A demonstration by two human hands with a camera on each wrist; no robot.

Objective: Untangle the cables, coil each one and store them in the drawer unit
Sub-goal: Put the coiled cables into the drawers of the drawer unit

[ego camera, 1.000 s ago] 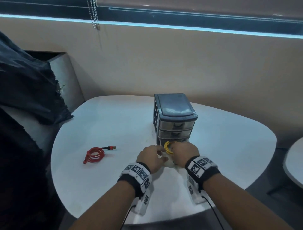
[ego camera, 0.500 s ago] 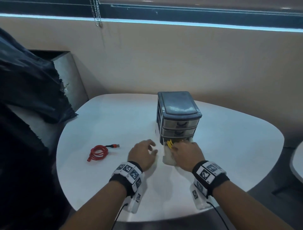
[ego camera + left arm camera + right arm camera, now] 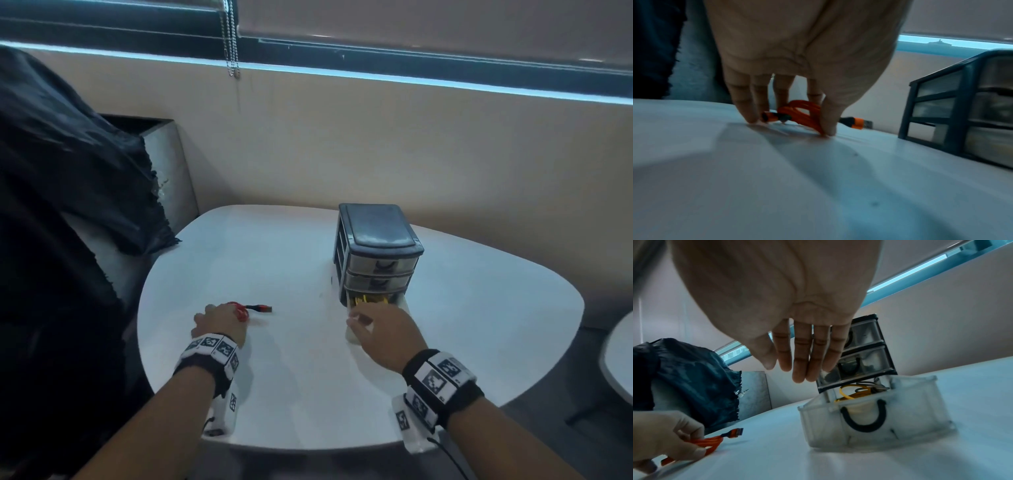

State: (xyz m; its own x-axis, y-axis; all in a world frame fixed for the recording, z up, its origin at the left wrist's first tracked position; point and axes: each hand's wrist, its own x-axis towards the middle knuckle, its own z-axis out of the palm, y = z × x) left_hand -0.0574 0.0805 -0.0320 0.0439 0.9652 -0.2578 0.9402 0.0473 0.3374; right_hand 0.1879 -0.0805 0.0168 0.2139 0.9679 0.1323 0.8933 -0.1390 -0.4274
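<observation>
A coiled red cable (image 3: 241,312) lies on the white table (image 3: 308,394), left of the dark three-drawer unit (image 3: 376,236). My left hand (image 3: 219,322) is down on it, and the fingers and thumb pinch the coil (image 3: 803,110) against the tabletop. One USB plug (image 3: 263,308) sticks out to the right. The unit's clear bottom drawer (image 3: 869,418) is pulled out, with a yellow cable (image 3: 851,392) coiled inside. My right hand (image 3: 797,366) hovers just above and in front of that drawer, fingers straight, holding nothing.
The two upper drawers (image 3: 380,274) are pushed in. A dark cloth (image 3: 68,205) drapes over a grey seat at the left. A beaded blind chain (image 3: 231,41) hangs at the wall behind. Another table's edge (image 3: 620,359) shows at the far right.
My left hand left the drawer, moved left to the red cable and closed on it. My right hand let go of the yellow cable, which now lies in the drawer, and straightened its fingers.
</observation>
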